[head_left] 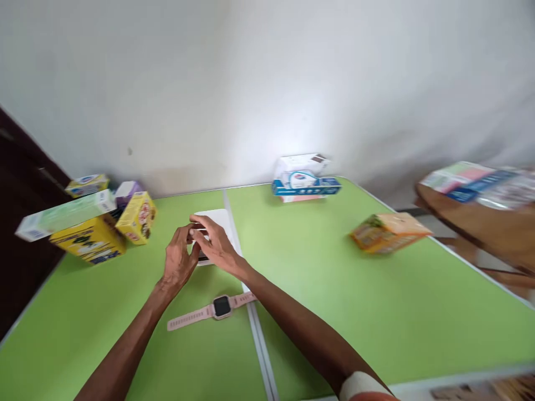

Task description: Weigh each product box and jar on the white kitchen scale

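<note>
My left hand [179, 257] and my right hand [216, 245] meet over a flat white box or card [223, 223] left of the table's middle. Both hands have their fingers bent inward and their fingertips touching or nearly so. What lies between them is hidden, though a dark patch shows just below the right fingers. Nearer to me, a smartwatch [222, 307] with a dark square screen and pink strap lies stretched out flat. The right end of its strap passes under my right forearm.
The green table [317, 295] has a pale seam. On the left are a yellow box [90, 240], a smaller yellow box [137, 217] and a long pale green box [69, 214]. Blue-and-white boxes [307, 186] stand at the back, an orange box [388, 233] right. A brown chair [472, 223] holds packages.
</note>
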Action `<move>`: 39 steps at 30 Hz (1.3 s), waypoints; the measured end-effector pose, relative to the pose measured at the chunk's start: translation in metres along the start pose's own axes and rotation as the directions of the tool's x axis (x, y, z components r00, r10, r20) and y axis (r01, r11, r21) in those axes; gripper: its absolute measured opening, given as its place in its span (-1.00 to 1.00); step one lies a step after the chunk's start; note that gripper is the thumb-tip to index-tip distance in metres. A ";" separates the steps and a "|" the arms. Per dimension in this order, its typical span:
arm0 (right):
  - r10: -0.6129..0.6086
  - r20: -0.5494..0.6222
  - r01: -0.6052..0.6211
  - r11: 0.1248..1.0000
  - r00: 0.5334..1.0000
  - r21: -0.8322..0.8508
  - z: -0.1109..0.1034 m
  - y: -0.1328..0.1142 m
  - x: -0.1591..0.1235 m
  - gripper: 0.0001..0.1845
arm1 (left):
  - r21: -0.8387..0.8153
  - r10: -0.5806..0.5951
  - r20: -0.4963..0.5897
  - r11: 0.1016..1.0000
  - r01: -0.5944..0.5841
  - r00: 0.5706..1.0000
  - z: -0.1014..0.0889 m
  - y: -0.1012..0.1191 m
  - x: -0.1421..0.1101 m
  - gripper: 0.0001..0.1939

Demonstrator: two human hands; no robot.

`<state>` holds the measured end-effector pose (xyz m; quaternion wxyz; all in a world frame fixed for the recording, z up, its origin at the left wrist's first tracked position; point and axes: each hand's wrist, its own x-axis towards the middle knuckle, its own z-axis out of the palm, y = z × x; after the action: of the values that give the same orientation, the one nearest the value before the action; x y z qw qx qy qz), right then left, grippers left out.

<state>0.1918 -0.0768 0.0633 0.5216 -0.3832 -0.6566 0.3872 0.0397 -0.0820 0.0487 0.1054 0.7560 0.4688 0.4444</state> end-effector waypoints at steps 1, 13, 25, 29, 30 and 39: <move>0.012 -0.069 -0.013 1.000 0.998 -0.009 -0.025 -0.002 -0.008 -0.54 | -0.043 0.024 0.062 0.999 -0.021 0.998 0.017 0.015 0.008 -0.65; -0.135 -0.888 -0.395 0.859 0.440 -0.326 -0.309 0.078 -0.027 -0.33 | -0.093 0.106 0.337 0.993 -0.079 0.936 0.228 0.115 0.145 -0.15; 0.135 -0.939 -0.541 0.839 0.316 -0.061 -0.389 0.120 0.019 -0.43 | -0.036 -0.056 0.544 0.995 0.090 0.837 0.278 0.116 0.206 -0.18; 0.146 -0.931 -0.548 0.834 0.335 -0.066 -0.386 0.118 0.017 -0.49 | -0.073 -0.038 0.530 0.993 0.090 0.847 0.281 0.110 0.211 -0.21; 0.146 -0.931 -0.549 0.833 0.335 -0.067 -0.385 0.116 0.017 -0.48 | -0.061 -0.041 0.533 0.994 0.087 0.845 0.281 0.110 0.212 -0.26; 0.136 -0.925 -0.551 0.830 0.354 -0.088 -0.354 0.092 -0.012 -0.42 | -0.026 -0.051 0.558 0.997 0.079 0.828 0.243 0.118 0.181 -0.57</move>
<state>0.5502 -0.0117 0.0304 0.6036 -0.7537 -0.2439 0.0904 0.3293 0.0623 0.0790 0.2705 0.8336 0.4322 0.2125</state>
